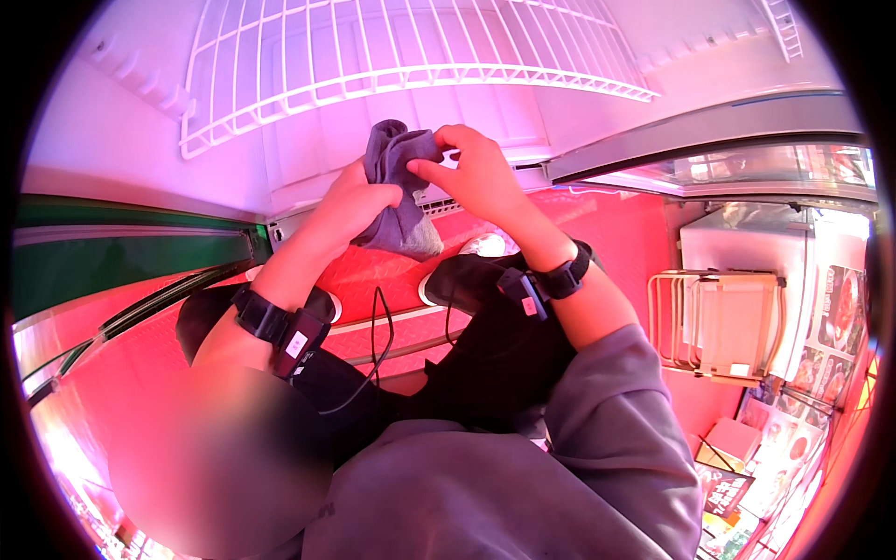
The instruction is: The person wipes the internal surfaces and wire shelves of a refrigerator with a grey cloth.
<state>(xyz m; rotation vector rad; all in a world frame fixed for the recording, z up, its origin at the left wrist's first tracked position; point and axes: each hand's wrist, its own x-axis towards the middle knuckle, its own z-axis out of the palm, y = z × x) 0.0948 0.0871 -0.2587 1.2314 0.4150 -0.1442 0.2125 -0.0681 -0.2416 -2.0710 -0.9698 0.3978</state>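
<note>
A grey cloth (399, 191) hangs bunched between both hands in front of an open white cabinet. My left hand (350, 201) grips its left side from below. My right hand (471, 173) pinches the cloth's upper right edge with thumb and fingers. Both wrists carry black straps with small devices. A white wire shelf (392, 56) sits just above and behind the hands, inside the cabinet. The cloth's lower end dangles over my dark shoes (467, 275) and the red floor.
A glass door with a metal frame (709, 140) stands open on the right. A green-edged frame (121, 252) runs along the left. A white unit (747, 280) with a folded rack stands at right, with printed sheets below it.
</note>
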